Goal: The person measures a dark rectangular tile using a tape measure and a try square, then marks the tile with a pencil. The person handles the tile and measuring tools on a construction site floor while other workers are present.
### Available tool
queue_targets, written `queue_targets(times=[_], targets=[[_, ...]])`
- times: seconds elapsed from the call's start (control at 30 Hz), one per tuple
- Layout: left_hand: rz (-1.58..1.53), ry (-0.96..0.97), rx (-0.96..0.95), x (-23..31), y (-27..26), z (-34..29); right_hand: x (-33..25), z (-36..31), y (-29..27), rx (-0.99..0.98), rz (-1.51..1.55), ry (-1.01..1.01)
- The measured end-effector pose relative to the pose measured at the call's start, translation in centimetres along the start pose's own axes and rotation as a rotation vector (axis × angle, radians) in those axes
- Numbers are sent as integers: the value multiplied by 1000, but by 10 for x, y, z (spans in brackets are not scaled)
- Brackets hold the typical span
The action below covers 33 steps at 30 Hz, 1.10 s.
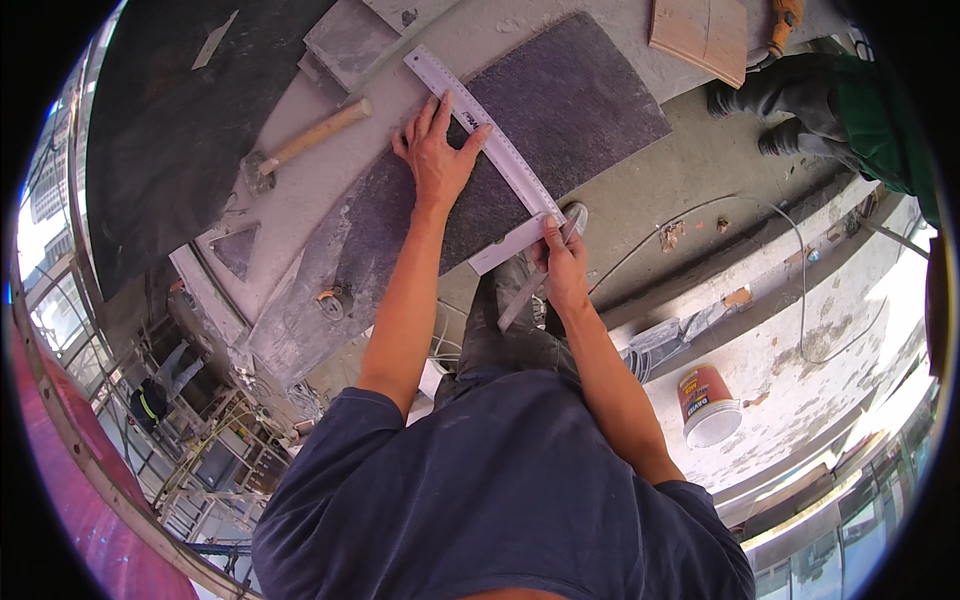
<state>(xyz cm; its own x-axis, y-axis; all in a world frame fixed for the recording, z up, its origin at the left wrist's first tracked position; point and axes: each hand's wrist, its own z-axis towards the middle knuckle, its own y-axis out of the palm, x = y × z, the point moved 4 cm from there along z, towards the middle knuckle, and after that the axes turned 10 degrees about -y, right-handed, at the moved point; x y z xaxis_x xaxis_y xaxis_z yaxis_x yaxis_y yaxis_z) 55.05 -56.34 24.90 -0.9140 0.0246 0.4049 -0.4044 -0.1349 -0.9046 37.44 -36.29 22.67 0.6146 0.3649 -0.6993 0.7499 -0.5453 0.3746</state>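
A white L-shaped set square (pixel 516 178) lies across a dark grey stone slab (pixel 565 95), its short arm at the slab's near edge. Spread over the long blade, my left hand (pixel 437 155) has its fingers and thumb apart, touching the blade. My right hand (pixel 564 266) is closed at the square's corner, the thumb on its short arm. A narrow flat metal bar (pixel 520 303) passes through that hand and slants down over my leg. Which finger bears on the square is partly hidden.
A wooden-handled hammer (pixel 318 135) lies left of my left hand. A small round tool (pixel 333 303) rests on the near slab. Plywood (pixel 700 35) and an orange power tool (pixel 787 22) are at far right, near another person (pixel 830 110). A cable (pixel 690 210) and bucket (pixel 708 405) are right.
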Motion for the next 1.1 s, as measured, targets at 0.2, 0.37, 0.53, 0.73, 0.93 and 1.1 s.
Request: queue_targets(times=[0.2,0.37,0.53,0.73,0.93,1.1], targets=[[-23,10,37,0,0,-1,-2,-1,-1,-25,-46,-20],[14,9,32,1,0,-1,-6,-3,1,-12,-38,-19],[24,17,31,0,-1,-1,-9,-4,3,-12,-39,0],[50,52,17,-1,3,-2,-3,-3,1,-8,0,0],[42,97,-36,0,-4,-2,0,-4,1,3,-18,-3],[10,117,-73,-3,-6,-1,-2,-7,4,-2,-9,-52]])
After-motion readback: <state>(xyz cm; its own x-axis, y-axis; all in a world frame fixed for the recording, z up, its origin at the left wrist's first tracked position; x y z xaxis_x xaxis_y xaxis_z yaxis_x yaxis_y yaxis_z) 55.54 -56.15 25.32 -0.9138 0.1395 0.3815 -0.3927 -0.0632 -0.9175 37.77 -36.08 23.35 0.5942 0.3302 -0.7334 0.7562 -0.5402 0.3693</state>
